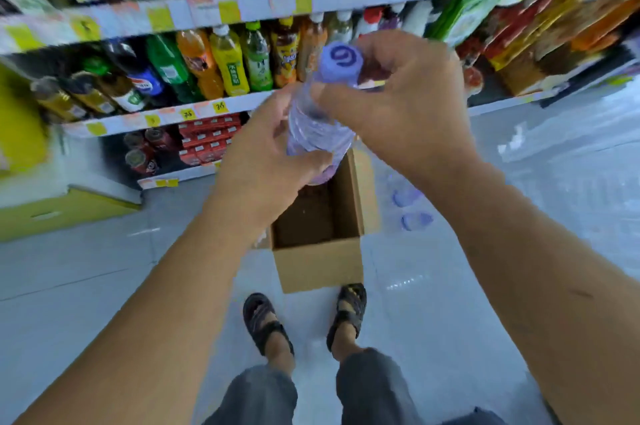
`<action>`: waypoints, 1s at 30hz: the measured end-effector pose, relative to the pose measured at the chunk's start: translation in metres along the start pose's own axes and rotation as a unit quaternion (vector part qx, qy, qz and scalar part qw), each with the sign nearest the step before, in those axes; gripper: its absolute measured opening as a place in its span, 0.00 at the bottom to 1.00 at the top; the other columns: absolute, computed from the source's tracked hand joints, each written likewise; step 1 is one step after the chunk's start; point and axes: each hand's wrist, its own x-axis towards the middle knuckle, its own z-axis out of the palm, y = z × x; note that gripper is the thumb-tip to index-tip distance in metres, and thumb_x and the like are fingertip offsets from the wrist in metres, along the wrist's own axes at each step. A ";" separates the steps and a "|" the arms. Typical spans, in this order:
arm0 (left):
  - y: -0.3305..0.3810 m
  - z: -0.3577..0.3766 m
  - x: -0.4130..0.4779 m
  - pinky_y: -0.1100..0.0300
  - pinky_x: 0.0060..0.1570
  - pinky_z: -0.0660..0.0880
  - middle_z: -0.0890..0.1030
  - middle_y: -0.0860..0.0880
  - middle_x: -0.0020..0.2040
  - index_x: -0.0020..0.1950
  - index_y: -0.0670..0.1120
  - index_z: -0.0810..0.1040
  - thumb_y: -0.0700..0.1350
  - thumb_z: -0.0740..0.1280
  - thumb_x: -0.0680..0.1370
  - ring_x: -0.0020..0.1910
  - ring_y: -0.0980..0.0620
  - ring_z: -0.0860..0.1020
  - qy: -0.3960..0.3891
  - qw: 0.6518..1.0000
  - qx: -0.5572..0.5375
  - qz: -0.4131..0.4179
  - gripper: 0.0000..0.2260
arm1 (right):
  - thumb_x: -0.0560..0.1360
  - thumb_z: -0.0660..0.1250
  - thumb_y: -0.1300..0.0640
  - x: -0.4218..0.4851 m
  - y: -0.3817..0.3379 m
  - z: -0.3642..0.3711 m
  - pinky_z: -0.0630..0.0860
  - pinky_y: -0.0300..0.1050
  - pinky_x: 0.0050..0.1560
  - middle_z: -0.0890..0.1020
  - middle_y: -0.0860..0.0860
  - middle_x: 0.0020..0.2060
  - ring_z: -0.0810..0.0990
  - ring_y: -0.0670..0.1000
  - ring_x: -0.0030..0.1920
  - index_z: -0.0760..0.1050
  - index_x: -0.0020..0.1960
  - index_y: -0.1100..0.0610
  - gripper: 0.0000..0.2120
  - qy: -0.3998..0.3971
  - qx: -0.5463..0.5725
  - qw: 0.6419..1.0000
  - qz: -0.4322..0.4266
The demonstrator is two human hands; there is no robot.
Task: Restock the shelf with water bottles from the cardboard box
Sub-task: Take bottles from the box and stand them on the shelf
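Observation:
A clear water bottle [313, 126] with a purple cap and purple label is held upright in front of me, above the open cardboard box [318, 265] on the floor. My left hand [266, 161] grips the bottle's lower body. My right hand [405, 105] holds it around the neck, just under the cap. The box looks empty inside as far as I can see. The drinks shelf [207, 105] stands straight ahead, its middle level packed with coloured bottles.
Two more purple-capped water bottles [412, 209] lie on the white tiled floor right of the box. A yellow carton [62, 209] sits at the left. Snack packets [540, 26] fill the shelving on the right. My sandalled feet stand just behind the box.

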 end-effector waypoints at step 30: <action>0.468 0.014 -0.042 0.43 0.45 0.82 0.86 0.49 0.47 0.53 0.55 0.78 0.61 0.79 0.62 0.45 0.47 0.85 0.116 0.953 -0.026 0.279 0.23 | 0.68 0.78 0.47 0.071 -0.231 -0.266 0.81 0.37 0.46 0.85 0.43 0.46 0.84 0.41 0.45 0.77 0.55 0.46 0.18 -0.066 0.280 0.952 -0.105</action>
